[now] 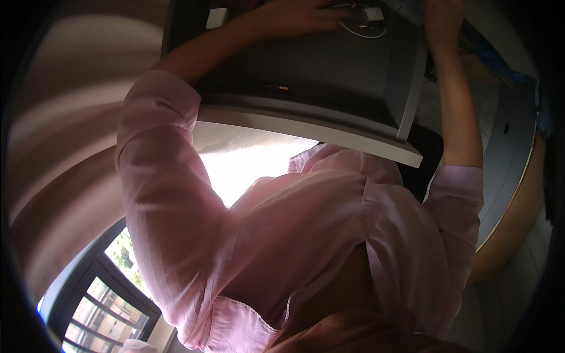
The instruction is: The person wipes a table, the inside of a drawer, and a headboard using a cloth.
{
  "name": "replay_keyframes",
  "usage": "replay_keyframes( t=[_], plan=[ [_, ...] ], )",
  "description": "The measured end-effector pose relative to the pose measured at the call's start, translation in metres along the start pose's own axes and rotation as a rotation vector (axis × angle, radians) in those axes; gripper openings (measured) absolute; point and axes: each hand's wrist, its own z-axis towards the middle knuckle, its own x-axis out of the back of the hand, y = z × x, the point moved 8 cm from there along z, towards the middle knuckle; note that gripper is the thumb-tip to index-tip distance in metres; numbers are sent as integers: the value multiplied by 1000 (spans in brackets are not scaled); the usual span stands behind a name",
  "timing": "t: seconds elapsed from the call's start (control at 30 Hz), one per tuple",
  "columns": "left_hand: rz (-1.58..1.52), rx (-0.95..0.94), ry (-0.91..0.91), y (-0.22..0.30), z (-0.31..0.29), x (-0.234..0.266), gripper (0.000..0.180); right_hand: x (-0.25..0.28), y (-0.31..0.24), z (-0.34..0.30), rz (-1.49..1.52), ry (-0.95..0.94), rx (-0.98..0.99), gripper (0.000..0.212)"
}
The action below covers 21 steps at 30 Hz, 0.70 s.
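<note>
An open drawer [294, 67] with a dark grey inside lies before me. My left hand [294, 17] reaches over it from the left, fingers stretched out beside a looped white cable [364, 36]. A small white charger block [372, 15] lies by that loop. At the upper right, my right hand [445, 22] is just outside the drawer's right side, fingers curled in. The picture's top edge cuts it off, so anything in its grip is hidden. Nearer the drawer front lies a thin dark pen-like stick [275, 87] with a copper-coloured end.
Another white block [217, 18] sits at the drawer's far left. The pale drawer front [306, 130] runs close to my body. Beige curtain folds [65, 147] hang on the left, above a dark-framed window [106, 306]. A curved grey and wooden piece of furniture [509, 176] stands at right.
</note>
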Motion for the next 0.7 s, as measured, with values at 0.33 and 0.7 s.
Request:
replay_keyframes(
  t=[0.33,0.7],
  plan=[
    [-322,166,-60,4,-53,12,17,-6,6,4,-40,-119,-111,32],
    [-725,393,-570,41,-69,9,22,-84,-12,-137,-1036,-1588,312,36]
  ],
)
